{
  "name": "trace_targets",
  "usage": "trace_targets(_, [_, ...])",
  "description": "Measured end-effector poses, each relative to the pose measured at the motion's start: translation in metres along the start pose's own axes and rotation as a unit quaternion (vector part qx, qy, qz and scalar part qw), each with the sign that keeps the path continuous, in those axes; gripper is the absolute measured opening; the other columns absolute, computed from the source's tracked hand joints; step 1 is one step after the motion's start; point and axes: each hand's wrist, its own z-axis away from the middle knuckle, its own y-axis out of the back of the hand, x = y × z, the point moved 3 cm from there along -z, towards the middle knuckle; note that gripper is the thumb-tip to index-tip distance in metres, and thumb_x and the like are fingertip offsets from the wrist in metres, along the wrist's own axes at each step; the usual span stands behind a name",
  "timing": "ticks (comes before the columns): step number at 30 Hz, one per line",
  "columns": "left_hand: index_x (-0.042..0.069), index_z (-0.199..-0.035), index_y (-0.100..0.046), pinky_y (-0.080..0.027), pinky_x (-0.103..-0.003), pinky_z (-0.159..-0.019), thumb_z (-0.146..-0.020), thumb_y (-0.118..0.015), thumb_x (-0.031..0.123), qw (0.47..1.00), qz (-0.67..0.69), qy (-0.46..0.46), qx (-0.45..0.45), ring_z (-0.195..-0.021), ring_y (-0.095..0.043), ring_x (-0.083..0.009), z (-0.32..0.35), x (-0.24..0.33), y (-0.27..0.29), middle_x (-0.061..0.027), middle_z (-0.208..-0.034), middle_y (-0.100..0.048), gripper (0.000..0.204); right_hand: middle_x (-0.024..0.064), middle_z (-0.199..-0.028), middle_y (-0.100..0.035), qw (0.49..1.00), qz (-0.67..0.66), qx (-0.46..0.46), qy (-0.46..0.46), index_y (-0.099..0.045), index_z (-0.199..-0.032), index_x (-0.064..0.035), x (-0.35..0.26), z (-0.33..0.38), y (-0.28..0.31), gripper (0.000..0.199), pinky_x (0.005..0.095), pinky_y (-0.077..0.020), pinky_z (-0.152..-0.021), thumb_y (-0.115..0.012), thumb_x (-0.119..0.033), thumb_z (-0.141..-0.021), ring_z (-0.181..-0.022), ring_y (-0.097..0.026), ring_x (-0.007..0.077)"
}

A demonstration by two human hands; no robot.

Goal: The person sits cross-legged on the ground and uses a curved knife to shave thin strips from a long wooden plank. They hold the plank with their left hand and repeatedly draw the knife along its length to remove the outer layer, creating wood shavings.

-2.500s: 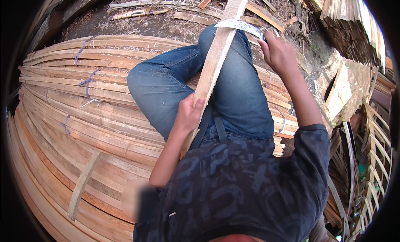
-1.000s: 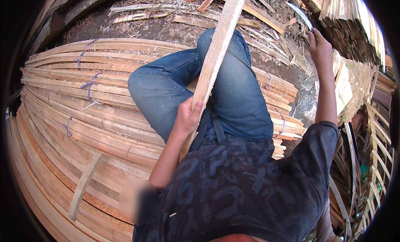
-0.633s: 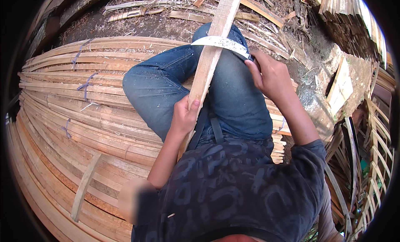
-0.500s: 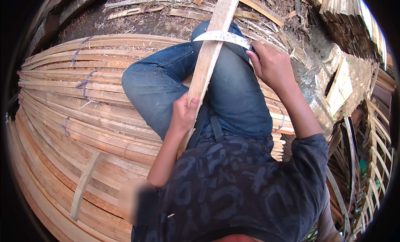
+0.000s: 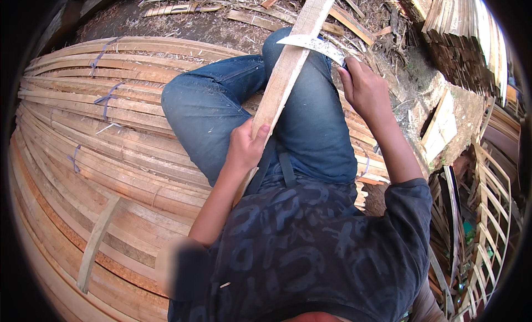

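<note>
A long pale wooden slat (image 5: 281, 78) slants up from beside my waist, between my legs and past my right knee. My left hand (image 5: 247, 145) is closed round its lower part, the thumb lying along its edge. My right hand (image 5: 364, 89) grips the dark handle of a curved, light-coloured blade, a machete (image 5: 311, 43) by its look. The blade lies across the slat's upper part, over my right knee, with its tip pointing left. Most of the handle is hidden inside my right fist.
Under and left of my legs lie bundled wooden slats (image 5: 127, 139), some tied with purple string (image 5: 105, 99). A short loose strip (image 5: 98, 241) rests across them. Offcuts and shavings litter the ground ahead. A slat stack (image 5: 463, 39) and a slatted wooden frame (image 5: 490, 222) stand at right.
The slat's upper end has tilted a little to the right. The machete and my right hand have shifted slightly right with it, both grips unchanged.
</note>
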Motion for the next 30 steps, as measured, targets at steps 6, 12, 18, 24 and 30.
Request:
trace_targets(6, [-0.005,-0.097,-0.064,-0.049,-0.039,-0.064,-0.095,-0.055,0.046,1.0,0.0,-0.001,-0.005,-0.064,-0.065,-0.0311,0.001,-0.001,0.002,-0.019,-0.066,-0.062,0.052,0.0086,-0.066,-0.059,0.998,0.059,-0.022,0.023,-0.057,-0.092,-0.0121,0.013,-0.014,0.01,0.024,0.0398,-0.0481,-0.046,-0.057,-0.036,-0.096,-0.055,-0.063,0.0284])
trace_targets(12, [-0.006,-0.091,-0.063,-0.049,-0.041,-0.064,-0.095,-0.056,0.047,1.0,0.009,-0.003,0.013,-0.066,-0.066,-0.0357,0.0,0.002,0.002,-0.0222,-0.068,-0.063,0.053,0.009,-0.066,-0.058,0.999,0.044,-0.001,-0.009,-0.058,-0.093,-0.0124,-0.001,-0.005,0.006,0.024,0.0398,-0.0479,-0.046,-0.058,-0.036,-0.096,-0.055,-0.062,0.0291])
trace_targets(18, [-0.006,-0.091,-0.063,-0.05,-0.042,-0.064,-0.094,-0.056,0.048,1.0,-0.012,-0.017,0.017,-0.068,-0.067,-0.0368,-0.003,0.002,0.002,-0.0226,-0.068,-0.063,0.054,0.0076,-0.063,-0.055,0.997,0.082,0.0,0.013,-0.056,-0.088,-0.0148,0.003,-0.013,0.008,0.023,0.038,-0.0475,-0.045,-0.057,-0.037,-0.096,-0.054,-0.063,0.0252])
trace_targets(24, [-0.006,-0.094,-0.063,-0.051,-0.043,-0.066,-0.092,-0.059,0.048,1.0,0.0,-0.012,0.007,-0.071,-0.067,-0.0383,-0.001,0.004,0.004,-0.0239,-0.07,-0.064,0.054,0.0204,-0.078,-0.067,0.954,0.144,-0.061,-0.257,-0.058,-0.102,-0.0101,0.122,0.0,0.02,0.033,0.0531,-0.0482,-0.064,-0.044,-0.04,-0.101,-0.075,-0.065,0.0434])
trace_targets(30, [-0.003,-0.102,-0.06,-0.051,-0.039,-0.07,-0.085,-0.072,0.034,0.998,0.036,-0.045,-0.024,-0.075,-0.067,-0.0316,0.003,0.01,0.009,-0.0204,-0.08,-0.066,0.043,0.0207,-0.069,-0.06,0.944,-0.108,-0.007,-0.311,-0.06,-0.1,0.0005,0.094,0.055,-0.031,0.032,0.0442,-0.0424,-0.058,-0.05,-0.03,-0.1,-0.061,-0.058,0.0336])
